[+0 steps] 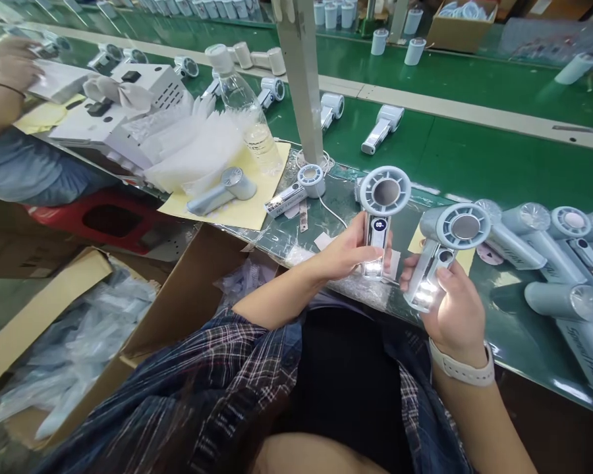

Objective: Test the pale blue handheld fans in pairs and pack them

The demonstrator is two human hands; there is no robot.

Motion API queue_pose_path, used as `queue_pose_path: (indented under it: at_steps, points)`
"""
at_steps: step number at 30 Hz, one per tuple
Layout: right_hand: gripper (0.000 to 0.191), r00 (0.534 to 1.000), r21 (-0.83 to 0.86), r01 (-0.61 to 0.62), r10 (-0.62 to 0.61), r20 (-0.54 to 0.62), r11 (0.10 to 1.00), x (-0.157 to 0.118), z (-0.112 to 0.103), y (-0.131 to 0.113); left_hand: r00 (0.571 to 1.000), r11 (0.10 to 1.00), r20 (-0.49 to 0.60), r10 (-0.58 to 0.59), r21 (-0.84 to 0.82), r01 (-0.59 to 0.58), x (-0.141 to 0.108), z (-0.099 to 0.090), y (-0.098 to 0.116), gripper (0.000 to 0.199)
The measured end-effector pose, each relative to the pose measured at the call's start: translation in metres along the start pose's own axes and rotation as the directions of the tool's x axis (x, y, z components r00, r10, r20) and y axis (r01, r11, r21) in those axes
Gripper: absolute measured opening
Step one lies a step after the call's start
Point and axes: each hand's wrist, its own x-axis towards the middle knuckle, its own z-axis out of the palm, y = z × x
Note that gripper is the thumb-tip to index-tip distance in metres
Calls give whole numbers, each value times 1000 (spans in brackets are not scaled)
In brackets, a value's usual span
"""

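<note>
You were in a factory. A long green conveyor belt (459,148) stretched past your workbench (508,332), with handheld fans (384,126) dotted along it, all alike. A pile of fans (563,303) lay on the bench, a cardboard box (163,309) held lots of clear plastic (86,339), and another person (0,112) was near you.

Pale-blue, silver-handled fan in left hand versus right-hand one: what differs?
The pale-blue, silver-handled fan in the left hand shows lit digits; the matching fan in the right hand shows none readable. The left fan is nearly upright; the right fan leans right in view. Both have round, vaned heads.
</note>
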Motion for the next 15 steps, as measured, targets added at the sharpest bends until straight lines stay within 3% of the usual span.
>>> queue_pose_path:
  at_steps: [6,15]
  points:
    - [22,999,-1,39,-39,0,999,-5,1,-4,999,993,-16,48,108,-46,4,-7,-6,53]
    - [22,1000,-25,5,-6,-17,1000,-6,0,-4,999,991,17,-37,130,34,2,-9,-11,60]
